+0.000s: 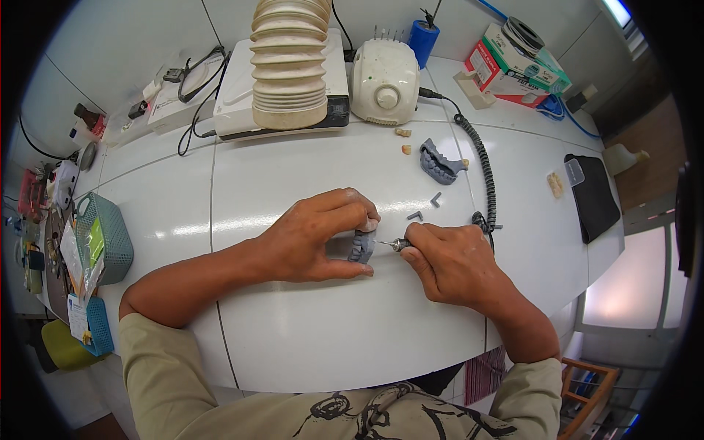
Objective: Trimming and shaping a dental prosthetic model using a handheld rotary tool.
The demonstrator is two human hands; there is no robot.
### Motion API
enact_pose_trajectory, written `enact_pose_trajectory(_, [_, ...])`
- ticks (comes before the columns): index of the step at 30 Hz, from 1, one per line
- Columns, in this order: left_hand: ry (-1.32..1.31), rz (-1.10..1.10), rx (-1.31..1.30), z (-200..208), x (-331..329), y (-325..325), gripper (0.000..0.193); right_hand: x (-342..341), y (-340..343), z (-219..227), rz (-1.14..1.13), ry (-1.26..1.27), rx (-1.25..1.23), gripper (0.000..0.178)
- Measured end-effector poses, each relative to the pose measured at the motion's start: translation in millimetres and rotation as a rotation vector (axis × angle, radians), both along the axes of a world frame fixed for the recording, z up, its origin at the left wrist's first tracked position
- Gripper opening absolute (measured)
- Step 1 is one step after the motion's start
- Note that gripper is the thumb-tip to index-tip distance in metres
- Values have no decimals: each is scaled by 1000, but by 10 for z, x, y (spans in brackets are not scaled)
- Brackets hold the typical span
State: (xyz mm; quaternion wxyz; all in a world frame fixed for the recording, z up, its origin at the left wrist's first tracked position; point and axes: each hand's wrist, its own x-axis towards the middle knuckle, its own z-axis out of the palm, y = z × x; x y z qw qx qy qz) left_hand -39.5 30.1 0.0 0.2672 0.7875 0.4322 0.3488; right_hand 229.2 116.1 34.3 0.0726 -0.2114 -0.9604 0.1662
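A grey dental model [361, 247] is gripped in my left hand [323, 233], between the thumb below and the fingers above. My right hand [456, 262] is closed round a dental handpiece [400, 244], whose thin bit points left and reaches the model's right side; I cannot tell whether it touches. A black coiled cord [484, 161] runs from near my right hand up to the white control unit [386, 81]. Beyond my hands lies another grey dental model [440, 163]. Small grey angled pieces [416, 215] rest between it and my right hand.
A ribbed suction hose [290, 66] hangs over a flat white device at the back. Tooth-coloured pieces [405, 149] lie before the control unit. Green basket [110, 238] stands at the left edge; black pouch [589, 198] and stacked boxes [513, 66] are at the right.
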Motion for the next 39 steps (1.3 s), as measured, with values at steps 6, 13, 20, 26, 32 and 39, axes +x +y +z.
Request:
enact_pose_trajectory(6, [-18, -10, 8, -44, -13, 4, 50, -6, -1, 8, 4, 9, 4, 26])
enact_pose_trajectory(13, [-8, -3, 2, -8, -2, 4, 48, -3, -1, 6, 3, 3, 2, 26])
enact_pose_trajectory(20, [-3, -1, 7, -15, 1, 0, 48, 1, 3, -1, -1, 7, 11, 26])
enact_pose_trajectory(26, [-12, -15, 12, -33, -7, -2, 53, -3, -1, 1, -6, 12, 7, 27])
enact_pose_trajectory(32, [3, -3, 12, -13, 1, 2, 48, 1, 0, 2, -4, 12, 0, 27])
enact_pose_trajectory(39, [12, -2, 11, -6, 3, 0, 49, 8, 5, 5, 20, -7, 1, 26])
